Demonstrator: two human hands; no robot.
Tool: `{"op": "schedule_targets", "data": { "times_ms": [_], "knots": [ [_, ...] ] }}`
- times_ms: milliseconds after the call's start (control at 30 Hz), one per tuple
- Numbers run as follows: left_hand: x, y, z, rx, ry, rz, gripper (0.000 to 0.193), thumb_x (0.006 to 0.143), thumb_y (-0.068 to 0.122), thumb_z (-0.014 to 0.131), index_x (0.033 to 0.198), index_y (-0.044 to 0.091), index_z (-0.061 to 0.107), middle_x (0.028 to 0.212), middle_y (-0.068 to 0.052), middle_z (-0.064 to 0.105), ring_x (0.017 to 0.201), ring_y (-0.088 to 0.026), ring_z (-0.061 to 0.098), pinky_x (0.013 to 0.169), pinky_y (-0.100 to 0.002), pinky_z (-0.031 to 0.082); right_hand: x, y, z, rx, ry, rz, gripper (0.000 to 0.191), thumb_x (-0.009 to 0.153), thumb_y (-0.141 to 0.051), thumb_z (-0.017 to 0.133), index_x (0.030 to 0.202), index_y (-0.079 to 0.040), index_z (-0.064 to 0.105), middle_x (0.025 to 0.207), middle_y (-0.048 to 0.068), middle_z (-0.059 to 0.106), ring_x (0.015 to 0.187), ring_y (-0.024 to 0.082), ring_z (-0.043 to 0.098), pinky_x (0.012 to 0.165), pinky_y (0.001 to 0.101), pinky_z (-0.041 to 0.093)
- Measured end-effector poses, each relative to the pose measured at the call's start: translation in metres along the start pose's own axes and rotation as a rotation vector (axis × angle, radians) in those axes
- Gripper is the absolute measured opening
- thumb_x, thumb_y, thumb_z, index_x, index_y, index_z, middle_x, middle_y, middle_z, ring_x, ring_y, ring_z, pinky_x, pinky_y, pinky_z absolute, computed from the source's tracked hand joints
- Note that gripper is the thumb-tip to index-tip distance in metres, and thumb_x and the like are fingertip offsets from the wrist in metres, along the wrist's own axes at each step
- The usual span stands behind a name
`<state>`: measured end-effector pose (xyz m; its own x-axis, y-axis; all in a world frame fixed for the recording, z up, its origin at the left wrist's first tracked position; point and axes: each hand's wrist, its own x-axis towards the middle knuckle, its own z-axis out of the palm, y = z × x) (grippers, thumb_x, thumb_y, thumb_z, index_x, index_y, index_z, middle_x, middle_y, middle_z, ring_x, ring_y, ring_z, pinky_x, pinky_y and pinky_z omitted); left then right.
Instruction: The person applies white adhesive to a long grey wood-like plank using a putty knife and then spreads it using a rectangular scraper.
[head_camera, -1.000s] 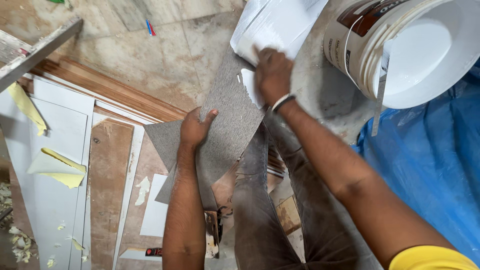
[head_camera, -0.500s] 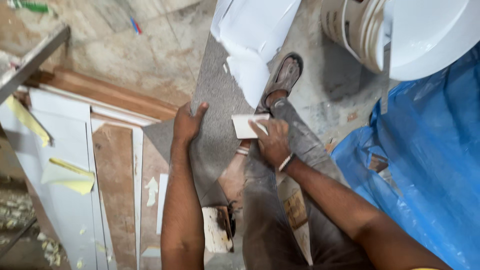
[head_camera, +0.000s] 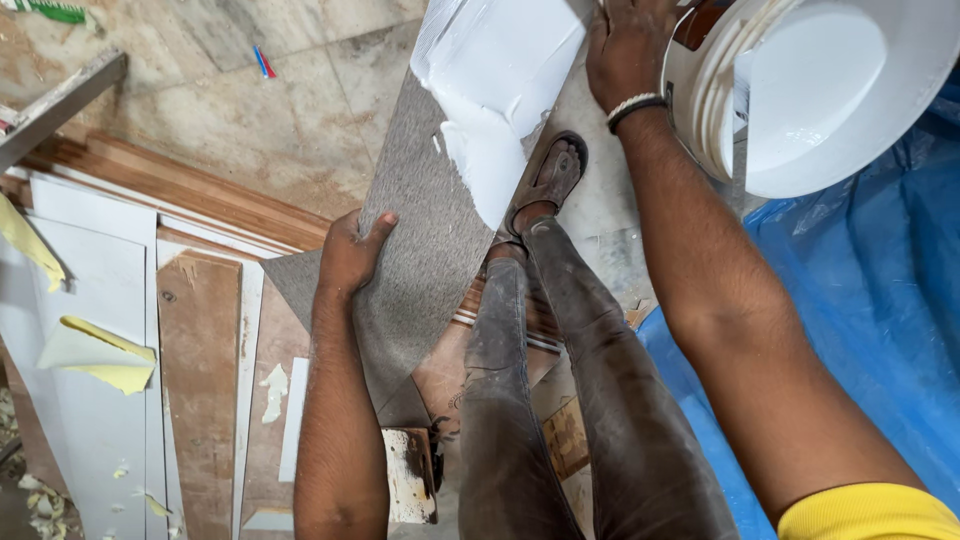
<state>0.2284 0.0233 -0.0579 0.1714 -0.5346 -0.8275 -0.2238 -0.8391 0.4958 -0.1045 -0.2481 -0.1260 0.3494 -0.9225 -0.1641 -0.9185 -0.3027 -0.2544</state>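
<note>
Nearest to the camera are the person's legs in dusty grey trousers (head_camera: 560, 400), and one foot in a brown sandal (head_camera: 548, 182) stands on the floor beside the work. To the left of the legs, the left hand (head_camera: 350, 255) grips the left edge of a long grey sheet (head_camera: 420, 230): the thumb lies on top of the grey surface and the fingers are curled around the edge below. This sheet lies tilted, going from the lower middle of the view up to the top, over wooden boards (head_camera: 200, 360) and white panels (head_camera: 90, 400) that lie on the floor at the left. The far part of the sheet is covered with a thick white paste (head_camera: 500, 80). Farther away, at the top, the right hand (head_camera: 630, 45), with a band on the wrist, lies flat with its fingers spread, at the rim of a big white bucket (head_camera: 830, 90). It holds nothing that I can see. A blue plastic sheet (head_camera: 860, 320) covers the floor at the right.
</note>
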Motion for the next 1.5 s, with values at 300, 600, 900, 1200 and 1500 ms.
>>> {"op": "schedule_targets", "data": {
  "times_ms": [300, 600, 900, 1200, 1500],
  "knots": [
    [0.004, 0.012, -0.003, -0.053, -0.047, -0.016, 0.05, 0.095, 0.043, 0.069, 0.115, -0.002, 0.071, 0.099, -0.017, 0.077, 0.09, -0.027, 0.073, 0.084, -0.04, 0.055, -0.146, -0.094, -0.005, 0.228, -0.146, -0.027, 0.071, 0.087, 0.001, 0.065, 0.154, -0.018, 0.054, 0.125, 0.011, 0.054, 0.123, 0.027, 0.05, 0.11, 0.0482, 0.038],
    [0.023, -0.014, 0.014, -0.016, -0.081, -0.09, 0.073, 0.09, 0.063, 0.063, 0.122, -0.003, 0.069, 0.114, -0.024, 0.073, 0.106, -0.035, 0.071, 0.095, -0.046, 0.053, -0.237, -0.137, -0.012, 0.277, -0.194, -0.162, 0.07, 0.08, 0.0, 0.069, 0.147, -0.014, 0.056, 0.125, 0.015, 0.057, 0.116, 0.035, 0.051, 0.101, 0.0506, 0.036],
    [0.054, -0.053, 0.045, 0.054, -0.046, -0.08, 0.086, 0.091, 0.071, 0.061, 0.13, -0.005, 0.062, 0.127, -0.029, 0.064, 0.12, -0.041, 0.061, 0.1, -0.049, 0.047, -0.205, -0.135, 0.009, 0.53, -0.072, -0.082, 0.063, 0.089, 0.011, 0.058, 0.149, -0.01, 0.055, 0.128, 0.016, 0.058, 0.117, 0.035, 0.053, 0.106, 0.0443, 0.043],
    [0.069, -0.054, 0.037, -0.1, -0.147, -0.048, 0.063, 0.107, 0.056, 0.045, 0.101, -0.002, 0.068, 0.088, -0.021, 0.068, 0.087, -0.031, 0.065, 0.084, -0.046, 0.053, -0.269, -0.179, 0.057, 0.263, -0.257, -0.168, 0.069, 0.081, 0.005, 0.068, 0.147, -0.011, 0.056, 0.123, 0.012, 0.059, 0.114, 0.032, 0.055, 0.102, 0.0486, 0.043],
    [0.06, -0.085, 0.031, 0.024, -0.082, -0.114, 0.085, 0.087, 0.058, 0.077, 0.137, -0.007, 0.053, 0.138, -0.029, 0.055, 0.129, -0.036, 0.054, 0.103, -0.045, 0.047, -0.188, -0.087, 0.049, 0.272, -0.03, -0.074, 0.037, 0.113, -0.012, 0.054, 0.148, 0.0, 0.049, 0.141, 0.031, 0.052, 0.128, 0.046, 0.054, 0.11, 0.0563, 0.044]
  ]
}}
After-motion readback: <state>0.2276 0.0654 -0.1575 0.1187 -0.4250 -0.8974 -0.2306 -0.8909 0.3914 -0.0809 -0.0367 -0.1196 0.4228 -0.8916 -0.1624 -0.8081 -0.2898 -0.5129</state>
